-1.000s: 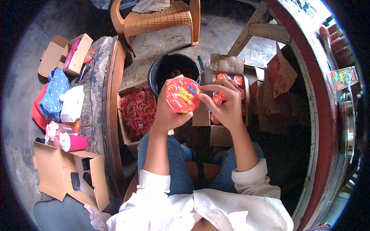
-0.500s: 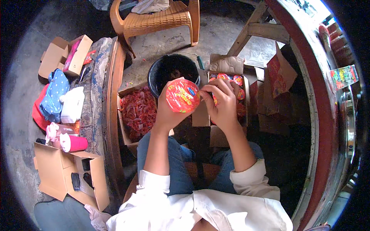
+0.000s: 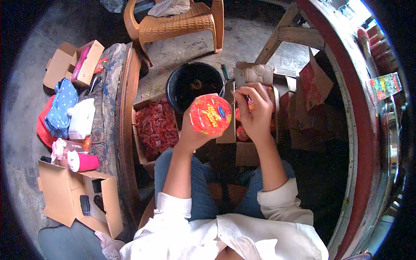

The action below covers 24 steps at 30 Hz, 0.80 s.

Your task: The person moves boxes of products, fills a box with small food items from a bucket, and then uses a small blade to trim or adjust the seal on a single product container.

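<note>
A red round cup (image 3: 210,116) with a printed top faces up in my left hand (image 3: 191,136), whose fingers wrap around its side. My right hand (image 3: 256,110) is a little to the right, apart from the cup, with thumb and forefinger pinched together. Whatever may be between those fingertips is too small to make out. Beneath my right hand stands a box of small red cups (image 3: 242,133), partly covered by the hand. On the left, a cardboard box (image 3: 149,163) holds a heap of red plastic scraps (image 3: 156,125).
A black bucket (image 3: 177,80) stands beyond my hands, with a wicker-pattern chair (image 3: 175,27) behind it. A cloth-covered bench (image 3: 108,99) runs along the left, near an open carton (image 3: 69,195) and a pink cup (image 3: 89,161). Brown cardboard (image 3: 310,130) and a dark-red frame (image 3: 357,173) flank the right.
My right hand has come away from the cup's edge, moving slightly right. The cup in my left hand has turned and shifted a little right and nearer.
</note>
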{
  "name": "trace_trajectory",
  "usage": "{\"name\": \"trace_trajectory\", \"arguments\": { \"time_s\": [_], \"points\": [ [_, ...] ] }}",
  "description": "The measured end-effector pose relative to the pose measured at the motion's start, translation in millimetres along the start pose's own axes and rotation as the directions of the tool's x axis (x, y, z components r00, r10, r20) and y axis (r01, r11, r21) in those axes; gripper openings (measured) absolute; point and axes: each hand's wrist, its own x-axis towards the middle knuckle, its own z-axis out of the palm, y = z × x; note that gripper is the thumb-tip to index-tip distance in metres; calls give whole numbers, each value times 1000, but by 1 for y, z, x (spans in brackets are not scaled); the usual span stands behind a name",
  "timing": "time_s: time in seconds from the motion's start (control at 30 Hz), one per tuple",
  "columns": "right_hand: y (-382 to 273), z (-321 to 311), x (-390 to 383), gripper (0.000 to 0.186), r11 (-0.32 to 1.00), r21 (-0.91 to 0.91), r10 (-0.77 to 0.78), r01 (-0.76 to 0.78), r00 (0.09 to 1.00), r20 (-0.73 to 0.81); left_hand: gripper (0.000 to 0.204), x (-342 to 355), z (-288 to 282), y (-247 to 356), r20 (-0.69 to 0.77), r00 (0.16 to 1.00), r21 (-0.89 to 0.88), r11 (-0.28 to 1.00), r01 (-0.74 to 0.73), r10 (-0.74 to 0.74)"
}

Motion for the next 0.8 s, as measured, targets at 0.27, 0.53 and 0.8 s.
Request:
{"name": "trace_trajectory", "arguments": {
  "time_s": [0.27, 0.53, 0.8],
  "points": [
    [-4, 0, -5, 6, 946, 226, 215, -231, 972, 90, 66, 2, -12, -3, -37, 999, 21, 999, -40, 40],
    [33, 94, -32, 9, 989, 23, 130, -144, 940, 317, 57, -2, -102, 14, -449, 811, 479, 867, -136, 375],
    [15, 258, -75, 14, 992, 27, -110, 125, 719, 686, 30, -29, -185, -14, -869, 266, 435, 901, 5, 418]
  ]
}}
